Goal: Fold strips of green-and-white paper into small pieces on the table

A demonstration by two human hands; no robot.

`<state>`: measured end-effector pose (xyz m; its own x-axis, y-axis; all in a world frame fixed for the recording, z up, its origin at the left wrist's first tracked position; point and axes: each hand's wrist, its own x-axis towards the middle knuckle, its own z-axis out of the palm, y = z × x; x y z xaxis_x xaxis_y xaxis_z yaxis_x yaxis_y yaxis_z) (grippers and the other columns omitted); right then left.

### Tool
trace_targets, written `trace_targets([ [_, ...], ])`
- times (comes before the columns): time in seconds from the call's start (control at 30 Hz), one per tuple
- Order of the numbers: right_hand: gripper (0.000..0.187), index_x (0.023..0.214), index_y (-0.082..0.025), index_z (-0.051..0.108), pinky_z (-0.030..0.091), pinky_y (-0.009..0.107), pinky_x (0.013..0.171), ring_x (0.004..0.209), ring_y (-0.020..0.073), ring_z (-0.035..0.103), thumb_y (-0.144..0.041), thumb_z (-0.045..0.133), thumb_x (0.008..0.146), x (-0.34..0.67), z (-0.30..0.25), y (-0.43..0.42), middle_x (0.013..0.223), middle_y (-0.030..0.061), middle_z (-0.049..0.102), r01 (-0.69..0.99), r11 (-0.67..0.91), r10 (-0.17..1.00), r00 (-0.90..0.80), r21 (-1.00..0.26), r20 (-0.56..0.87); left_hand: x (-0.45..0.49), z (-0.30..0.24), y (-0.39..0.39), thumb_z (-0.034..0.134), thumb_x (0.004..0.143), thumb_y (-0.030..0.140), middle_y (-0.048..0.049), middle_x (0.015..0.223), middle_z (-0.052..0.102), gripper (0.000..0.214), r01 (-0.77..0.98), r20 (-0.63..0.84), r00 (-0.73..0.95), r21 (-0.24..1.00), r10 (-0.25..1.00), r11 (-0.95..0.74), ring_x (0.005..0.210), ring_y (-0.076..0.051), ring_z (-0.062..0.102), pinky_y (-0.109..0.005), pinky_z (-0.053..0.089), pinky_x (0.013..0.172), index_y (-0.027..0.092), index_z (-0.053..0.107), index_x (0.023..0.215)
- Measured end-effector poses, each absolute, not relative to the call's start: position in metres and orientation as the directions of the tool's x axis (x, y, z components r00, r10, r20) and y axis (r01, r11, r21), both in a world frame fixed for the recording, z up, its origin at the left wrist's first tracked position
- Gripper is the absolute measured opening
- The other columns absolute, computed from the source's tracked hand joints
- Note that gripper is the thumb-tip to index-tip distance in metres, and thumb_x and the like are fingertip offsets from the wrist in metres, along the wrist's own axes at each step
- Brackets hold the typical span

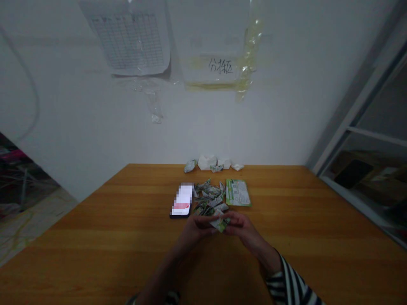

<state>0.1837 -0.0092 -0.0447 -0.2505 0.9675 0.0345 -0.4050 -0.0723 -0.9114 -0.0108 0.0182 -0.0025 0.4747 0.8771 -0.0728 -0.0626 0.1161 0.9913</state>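
Observation:
Both hands meet over the near part of the table, pinching one small green-and-white printed piece of paper (220, 224). My left hand (201, 226) has its fingers closed on the left side of this piece. On the opposite side, my right hand (239, 224) grips it between thumb and fingers. Just beyond the fingers lies a pile of crumpled, similarly printed scraps (210, 195). A phone (182, 201) with a lit, partly blurred screen rests left of the pile. To its right lies a flat green-and-white printed sheet or packet (238, 192).
Crumpled white paper (207, 162) and smaller wads line the back edge of the wooden table (302, 228), against the wall. A shelf frame (348, 131) stands at the right. Taped papers (136, 42) hang on the wall, and clutter shows on the floor at left.

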Motion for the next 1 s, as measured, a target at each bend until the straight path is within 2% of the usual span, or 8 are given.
trace_targets([
  [0.23,0.033,0.096,-0.019,0.07,0.047,0.023,0.066,0.071,0.0146,0.068,-0.029,0.081,0.066,0.183,-0.043,-0.011,0.084,0.0027,0.076,-0.38,-0.063,0.979,-0.203,-0.923,0.017,-0.015,-0.008,0.019,0.085,0.057,0.025,-0.012,0.1,0.076,0.055,-0.057,-0.083,0.51,0.99,0.856,0.13,0.089,-0.026,0.071,-0.04,0.052,0.087,0.013,0.071,0.109],
  [0.5,0.029,0.081,-0.019,0.074,0.052,0.028,0.066,0.066,0.0174,0.07,-0.038,0.084,0.061,0.18,-0.049,-0.009,0.075,0.0027,0.076,-0.288,-0.037,0.99,-0.14,-0.957,0.004,-0.014,-0.009,0.022,0.085,0.056,0.028,-0.011,0.089,0.078,0.039,0.062,-0.04,0.477,0.998,0.878,0.012,0.083,-0.028,0.071,-0.037,0.053,0.081,0.013,0.077,0.092],
  [0.7,0.034,0.092,-0.021,0.077,0.055,0.037,0.071,0.078,0.0251,0.071,-0.041,0.08,0.065,0.179,-0.055,-0.007,0.091,0.0079,0.077,-0.12,0.16,0.987,0.025,-0.98,0.158,-0.013,-0.004,0.019,0.081,0.063,0.034,-0.0101,0.091,0.078,0.034,0.061,-0.017,0.45,0.998,0.893,-0.012,0.084,-0.028,0.071,-0.039,0.053,0.082,0.015,0.078,0.091],
  [0.87,0.016,0.076,-0.022,0.079,0.055,0.035,0.06,0.065,0.0249,0.07,-0.035,0.08,0.066,0.184,-0.045,-0.012,0.073,0.0072,0.077,0.047,0.241,0.964,0.099,-0.969,0.245,-0.014,-0.001,0.014,0.081,0.063,0.034,-0.0093,0.087,0.079,0.036,0.023,-0.045,0.483,0.999,0.874,0.039,0.076,-0.024,0.071,-0.035,0.054,0.075,0.015,0.077,0.093],
  [1.0,0.014,0.068,-0.021,0.078,0.052,0.03,0.052,0.056,0.0205,0.066,-0.034,0.078,0.068,0.185,-0.039,-0.015,0.063,0.0047,0.074,0.067,0.263,0.951,0.149,-0.962,0.271,-0.013,-0.005,0.017,0.084,0.057,0.032,-0.0069,0.071,0.078,0.035,0.0,-0.03,0.311,0.999,0.95,0.032,0.061,-0.02,0.068,-0.03,0.054,0.064,0.014,0.079,0.086],
])
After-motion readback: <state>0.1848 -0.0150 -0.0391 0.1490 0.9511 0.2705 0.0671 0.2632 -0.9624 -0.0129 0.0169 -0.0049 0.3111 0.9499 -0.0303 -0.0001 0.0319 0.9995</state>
